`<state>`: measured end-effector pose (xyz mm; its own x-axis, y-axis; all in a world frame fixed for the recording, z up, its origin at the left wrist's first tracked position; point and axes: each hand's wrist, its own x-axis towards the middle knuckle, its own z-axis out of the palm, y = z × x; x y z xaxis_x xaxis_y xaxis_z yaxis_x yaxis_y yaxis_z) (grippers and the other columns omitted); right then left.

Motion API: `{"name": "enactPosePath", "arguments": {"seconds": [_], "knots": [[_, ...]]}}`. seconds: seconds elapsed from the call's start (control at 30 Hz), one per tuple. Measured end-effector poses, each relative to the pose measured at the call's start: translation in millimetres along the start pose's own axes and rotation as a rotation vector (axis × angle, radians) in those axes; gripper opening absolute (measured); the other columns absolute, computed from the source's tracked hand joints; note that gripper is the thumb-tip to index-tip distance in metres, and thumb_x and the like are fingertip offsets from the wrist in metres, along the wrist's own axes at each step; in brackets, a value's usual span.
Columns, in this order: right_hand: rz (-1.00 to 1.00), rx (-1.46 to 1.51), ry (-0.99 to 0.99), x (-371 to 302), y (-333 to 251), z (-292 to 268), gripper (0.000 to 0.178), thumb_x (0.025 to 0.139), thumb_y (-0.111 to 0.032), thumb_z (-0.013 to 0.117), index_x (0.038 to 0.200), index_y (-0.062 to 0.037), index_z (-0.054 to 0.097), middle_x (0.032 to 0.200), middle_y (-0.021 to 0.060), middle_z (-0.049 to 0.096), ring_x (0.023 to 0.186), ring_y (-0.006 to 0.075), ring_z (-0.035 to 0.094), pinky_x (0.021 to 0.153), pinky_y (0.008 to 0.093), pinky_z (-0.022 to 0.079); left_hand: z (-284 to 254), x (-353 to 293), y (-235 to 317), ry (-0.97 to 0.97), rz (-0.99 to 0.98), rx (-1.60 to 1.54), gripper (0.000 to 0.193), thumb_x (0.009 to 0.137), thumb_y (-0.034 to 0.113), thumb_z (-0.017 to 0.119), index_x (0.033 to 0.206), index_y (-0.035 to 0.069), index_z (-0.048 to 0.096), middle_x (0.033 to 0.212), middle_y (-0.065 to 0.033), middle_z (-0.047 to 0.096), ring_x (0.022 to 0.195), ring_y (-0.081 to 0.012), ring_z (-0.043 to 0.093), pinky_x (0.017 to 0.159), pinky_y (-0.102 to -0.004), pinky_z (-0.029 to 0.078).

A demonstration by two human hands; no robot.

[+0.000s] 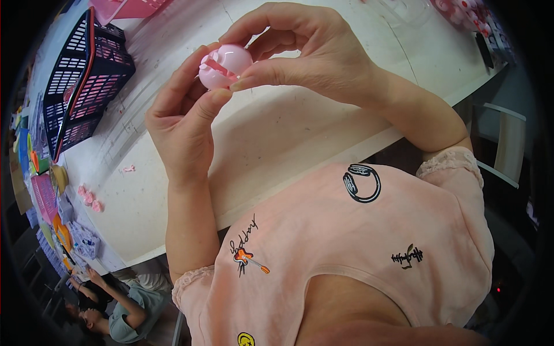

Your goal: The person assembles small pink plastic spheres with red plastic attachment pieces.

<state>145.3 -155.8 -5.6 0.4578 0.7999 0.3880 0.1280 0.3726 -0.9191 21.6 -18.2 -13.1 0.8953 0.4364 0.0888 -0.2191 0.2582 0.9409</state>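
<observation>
Both my hands hold up a glossy pink plastic piece (232,59) above the white table. It has two rounded, shell-like halves with a gap between them, and a small knob shows on its left side. My left hand (186,112) pinches the left and lower side between thumb and fingers. On the other side my right hand (314,55) grips it, the thumb at the lower right edge and the fingertips along the top. Parts of the piece are hidden behind the fingertips.
A dark blue lattice basket (86,81) with pink things in it stands at the left. Small pink pieces (89,199) lie on the white table (277,127). Pink figures (464,14) are at the far right. Another person (124,311) sits at the lower left.
</observation>
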Motion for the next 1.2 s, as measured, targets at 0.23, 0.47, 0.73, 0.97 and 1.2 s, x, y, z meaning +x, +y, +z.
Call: {"name": "enactPosePath", "arguments": {"seconds": [0.23, 0.47, 0.73, 0.97, 1.2], "knots": [[0.04, -0.019, -0.044, 0, 5, -1, 0.031, 0.074, -0.007, 0.069, 0.1, 0.0017, 0.057, 0.096, 0.0093, 0.058, 0.087, 0.0146, 0.059, 0.077, 0.0258, 0.049, -2, 1, -2, -0.026, 0.033, 0.037, 0.046, 0.065, -0.008, 0.069, 0.109, -0.006, 0.055, 0.104, -0.0142, 0.059, 0.09, -0.0184, 0.059, 0.078, -0.0271, 0.05], [0.328, -0.087, 0.037, 8, -26, 4, 0.016, 0.076, -0.005, 0.066, 0.09, 0.0008, 0.06, 0.082, 0.0051, 0.06, 0.076, 0.0109, 0.059, 0.067, 0.0207, 0.047, -6, 3, -1, -0.005, 0.095, 0.09, 0.047, 0.065, -0.009, 0.067, 0.11, -0.007, 0.053, 0.101, -0.0127, 0.06, 0.089, -0.0192, 0.059, 0.079, -0.0279, 0.05], [-0.009, -0.977, -0.042, 15, 3, -43, 0.006, 0.07, -0.002, 0.062, 0.076, -0.0009, 0.061, 0.069, 0.0097, 0.06, 0.065, 0.0248, 0.059, 0.062, 0.0301, 0.047, -20, 16, 4, 0.111, 0.123, 0.083, 0.037, 0.081, 0.004, 0.06, 0.114, -0.008, 0.047, 0.104, -0.0144, 0.056, 0.094, -0.0232, 0.059, 0.085, -0.0322, 0.05], [-0.27, -0.887, -0.075, 17, 23, -18, 0.021, 0.073, -0.009, 0.063, 0.091, -0.0017, 0.059, 0.085, 0.0148, 0.059, 0.077, 0.0284, 0.058, 0.067, 0.0333, 0.047, -26, 20, 4, 0.162, 0.112, -0.025, 0.034, 0.077, -0.002, 0.062, 0.109, -0.006, 0.052, 0.099, -0.0126, 0.059, 0.089, -0.0183, 0.06, 0.083, -0.0307, 0.051], [0.269, -0.172, -0.048, 16, -14, 15, 0.031, 0.081, -0.023, 0.064, 0.102, -0.0005, 0.058, 0.087, 0.0069, 0.061, 0.076, 0.0114, 0.057, 0.069, 0.0257, 0.046, -7, 9, 3, 0.036, 0.216, 0.284, 0.035, 0.071, -0.008, 0.064, 0.105, -0.005, 0.056, 0.101, -0.0108, 0.056, 0.089, -0.0172, 0.058, 0.079, -0.0274, 0.053]]}}
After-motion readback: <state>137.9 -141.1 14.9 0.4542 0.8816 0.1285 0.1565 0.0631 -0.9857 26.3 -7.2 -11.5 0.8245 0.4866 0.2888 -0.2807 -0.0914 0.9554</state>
